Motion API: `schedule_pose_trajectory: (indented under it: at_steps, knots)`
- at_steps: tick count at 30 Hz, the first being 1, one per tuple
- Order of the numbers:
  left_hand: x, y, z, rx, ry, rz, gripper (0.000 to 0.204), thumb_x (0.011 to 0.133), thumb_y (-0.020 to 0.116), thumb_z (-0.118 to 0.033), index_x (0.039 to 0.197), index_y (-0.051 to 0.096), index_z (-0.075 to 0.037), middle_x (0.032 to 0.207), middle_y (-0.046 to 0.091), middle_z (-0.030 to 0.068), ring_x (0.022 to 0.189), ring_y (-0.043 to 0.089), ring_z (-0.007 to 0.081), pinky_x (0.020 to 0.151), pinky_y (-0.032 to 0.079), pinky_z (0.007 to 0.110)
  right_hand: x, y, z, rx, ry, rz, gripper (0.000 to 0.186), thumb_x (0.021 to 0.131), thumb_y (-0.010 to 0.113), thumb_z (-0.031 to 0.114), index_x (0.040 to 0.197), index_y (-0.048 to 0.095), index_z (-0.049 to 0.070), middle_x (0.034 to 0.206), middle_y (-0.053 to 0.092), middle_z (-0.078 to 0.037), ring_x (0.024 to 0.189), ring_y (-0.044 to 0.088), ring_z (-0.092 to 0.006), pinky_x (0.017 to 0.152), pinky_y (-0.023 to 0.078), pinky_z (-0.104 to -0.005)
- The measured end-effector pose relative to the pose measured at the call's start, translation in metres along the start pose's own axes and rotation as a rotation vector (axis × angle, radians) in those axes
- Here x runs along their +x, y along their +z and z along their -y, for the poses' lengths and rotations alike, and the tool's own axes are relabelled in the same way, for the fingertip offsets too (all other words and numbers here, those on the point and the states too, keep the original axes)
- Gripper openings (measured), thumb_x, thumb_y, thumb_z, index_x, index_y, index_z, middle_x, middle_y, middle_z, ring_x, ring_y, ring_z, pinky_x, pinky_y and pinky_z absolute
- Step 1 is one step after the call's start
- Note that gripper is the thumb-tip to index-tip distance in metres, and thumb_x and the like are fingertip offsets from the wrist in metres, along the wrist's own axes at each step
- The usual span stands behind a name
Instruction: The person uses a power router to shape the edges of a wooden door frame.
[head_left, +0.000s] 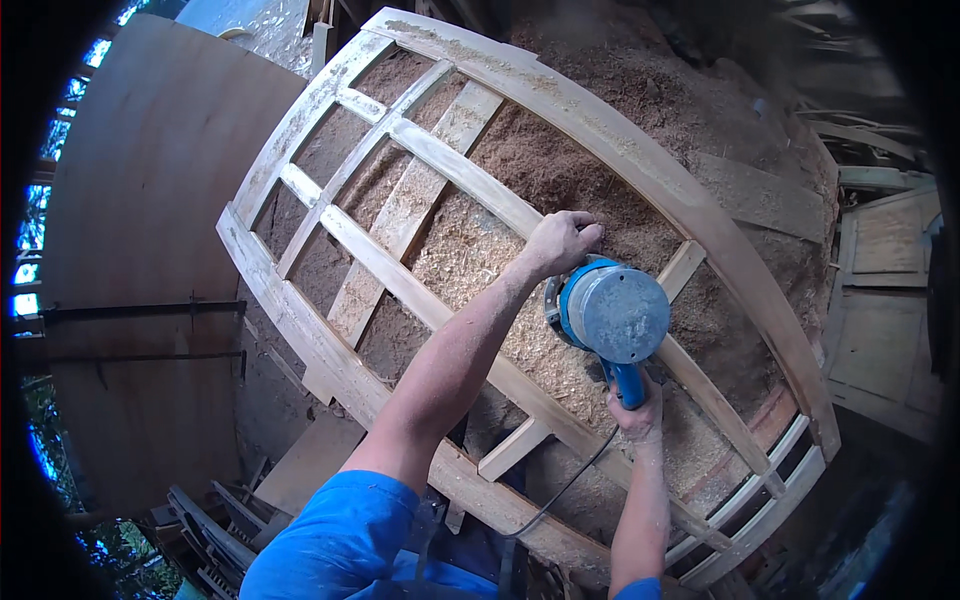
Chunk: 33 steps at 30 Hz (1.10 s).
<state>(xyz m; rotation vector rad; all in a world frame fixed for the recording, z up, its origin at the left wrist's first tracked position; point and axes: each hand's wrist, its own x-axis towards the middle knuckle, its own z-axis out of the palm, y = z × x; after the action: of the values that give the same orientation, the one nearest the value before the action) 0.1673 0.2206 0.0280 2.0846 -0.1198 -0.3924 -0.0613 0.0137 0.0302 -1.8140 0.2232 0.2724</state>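
Your right hand (638,412): grip wrapped round the blue handle (626,380) of the power tool (618,312). Tool sits over the wooden frame (468,178), wood shavings (470,250) below. Your left hand (560,243): curled beside the tool's body; cannot tell whether its grip pinches anything.

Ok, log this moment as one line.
left hand: by power tool, far-left edge | right hand: gripping blue handle | power tool: over wooden frame | cord: trailing bodyward | frame openings: shavings
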Motion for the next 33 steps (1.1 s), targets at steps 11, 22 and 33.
schedule_pose_trajectory:
  at_steps: [11,22,33]
  knots:
    - [0.010,-0.039,0.019,0.016,-0.059,0.043,0.037,0.089,0.056,-0.033,0.102,0.068,-0.001,0.084,0.069,0.0202,0.080,0.070,0.0299,0.077,0.053,0.040,0.017,0.037,0.005,-0.041,0.015,-0.008,0.023,0.071,0.071,0.011,0.090,0.060,0.005,0.073,0.063,-0.007,0.065,0.062,-0.0194,0.065,0.050,-0.0333]
    - [0.037,-0.099,0.047,0.054,-0.057,0.030,0.040,0.089,0.056,-0.036,0.100,0.068,-0.001,0.081,0.069,0.0169,0.080,0.069,0.0270,0.077,0.052,0.039,0.061,0.087,0.028,-0.038,-0.111,0.035,0.030,0.069,0.068,0.011,0.097,0.061,0.002,0.069,0.058,-0.008,0.056,0.056,-0.0215,0.058,0.048,-0.0342]
    - [0.044,-0.107,0.050,0.029,-0.051,-0.007,0.034,0.091,0.056,-0.032,0.085,0.064,0.000,0.065,0.058,0.0057,0.064,0.056,0.0144,0.063,0.046,0.033,0.076,0.086,0.043,-0.042,-0.087,0.046,0.027,0.070,0.065,0.013,0.095,0.060,0.004,0.062,0.053,-0.007,0.053,0.052,-0.0183,0.054,0.044,-0.0339]
